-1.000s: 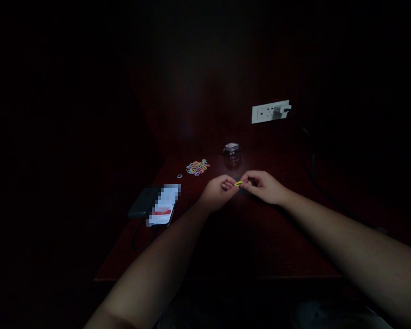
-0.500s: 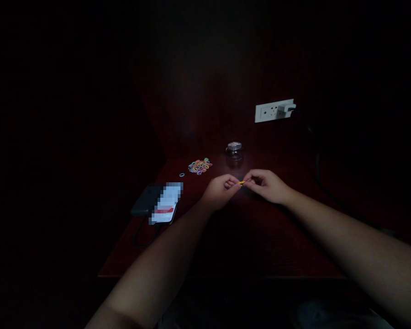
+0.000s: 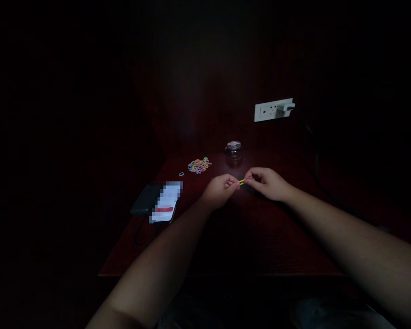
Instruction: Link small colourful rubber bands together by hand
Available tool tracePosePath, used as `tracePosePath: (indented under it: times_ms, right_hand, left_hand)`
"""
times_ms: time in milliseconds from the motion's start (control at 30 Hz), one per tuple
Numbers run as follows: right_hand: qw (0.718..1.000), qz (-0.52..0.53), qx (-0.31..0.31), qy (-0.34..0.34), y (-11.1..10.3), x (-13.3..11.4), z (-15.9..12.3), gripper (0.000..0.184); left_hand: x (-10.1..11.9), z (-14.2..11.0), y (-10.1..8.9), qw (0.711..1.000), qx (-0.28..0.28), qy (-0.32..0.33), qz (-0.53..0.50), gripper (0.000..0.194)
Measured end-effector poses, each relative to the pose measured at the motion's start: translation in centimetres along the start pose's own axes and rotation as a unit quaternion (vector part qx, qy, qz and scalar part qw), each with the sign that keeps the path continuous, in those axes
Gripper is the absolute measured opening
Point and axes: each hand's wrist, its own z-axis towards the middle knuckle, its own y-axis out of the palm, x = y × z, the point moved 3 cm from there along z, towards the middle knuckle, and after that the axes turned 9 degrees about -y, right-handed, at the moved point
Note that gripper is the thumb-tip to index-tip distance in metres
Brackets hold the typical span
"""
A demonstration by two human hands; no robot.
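Between my two hands a small yellow hair tie (image 3: 241,181) is held stretched above the table. My left hand (image 3: 222,188) pinches its left end between thumb and fingers. The other end is in the pinched fingertips of my right hand (image 3: 265,183). A bit of green shows just under the yellow band, near the left fingertips; I cannot tell whether it is a second tie. Beyond my left hand lies a loose pile of colourful hair ties (image 3: 199,166), with one bluish tie (image 3: 181,174) apart from it.
A clear lidded jar (image 3: 234,153) stands at the back of the dark red table (image 3: 260,246). To the left, a lit phone (image 3: 167,203) lies against a dark flat box (image 3: 145,199) with a cable. A wall socket (image 3: 273,109) holds a plug, its cord hanging at right.
My right hand has risen slightly and drawn a little away from the left. More of the yellow tie shows, and green is now visible beneath it.
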Motion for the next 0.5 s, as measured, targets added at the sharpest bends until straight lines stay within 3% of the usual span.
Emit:
tracePosePath:
  times_ms: [200, 500]
  right_hand:
    - [0.998, 0.057, -0.013, 0.018, 0.4, 0.3, -0.1, 0.025]
    - [0.999, 0.046, -0.012, 0.008, 0.5, 0.7, -0.2, 0.024]
  left_hand:
    - [-0.5, 0.2, 0.1, 1.000, 0.015, -0.020, -0.005, 0.014]
    - [-1.4, 0.5, 0.2, 1.000, 0.014, 0.001, -0.018, 0.017]
